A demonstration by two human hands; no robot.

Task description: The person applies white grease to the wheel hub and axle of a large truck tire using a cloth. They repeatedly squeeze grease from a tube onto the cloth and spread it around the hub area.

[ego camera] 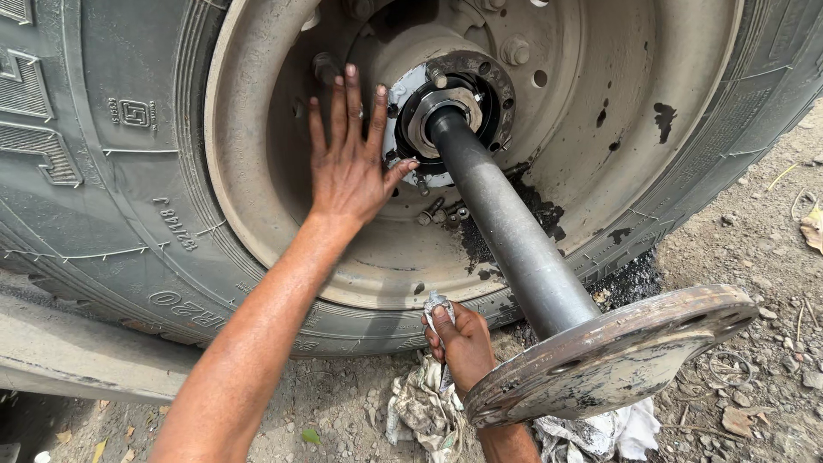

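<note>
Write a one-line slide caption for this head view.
Left hand flat on truck wheel hub; right hand under half-drawn axle shaft.

Gravelly dirt ground (754, 257) under big tyre (103, 171), crumpled rags (420, 411), dry leaves (813, 230).

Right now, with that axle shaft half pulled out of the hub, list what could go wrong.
1. The axle shaft hangs far out of the hub; its heavy flange rests on the right hand alone, so it might sag or drop.
2. The left hand lies flat on the wheel rim close beside the hub opening; a shifting shaft could pinch its thumb.
3. The dark oily patches below the hub may make grips slip.
</note>
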